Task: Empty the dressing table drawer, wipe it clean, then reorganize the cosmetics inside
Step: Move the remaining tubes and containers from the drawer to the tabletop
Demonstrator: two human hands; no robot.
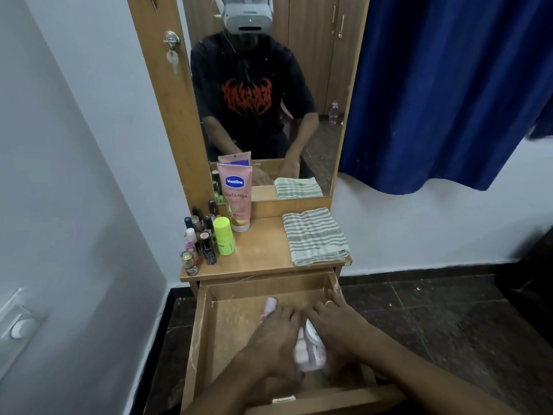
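Left hand down in the open drawer, fingers laid forward over a pale pink tube; gripping or only resting, impossible to tell. Right hand beside it, fingers spread flat near the drawer's right wall. Between them, blurred pale containers. On the tabletop: small cosmetics along the left edge, Vaseline tube upright at the back, folded striped cloth at the right edge.

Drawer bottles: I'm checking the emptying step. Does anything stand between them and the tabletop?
Nothing visible does. The left hand and right hand are at the bottles; bare tabletop shows between the cosmetics and folded towel.
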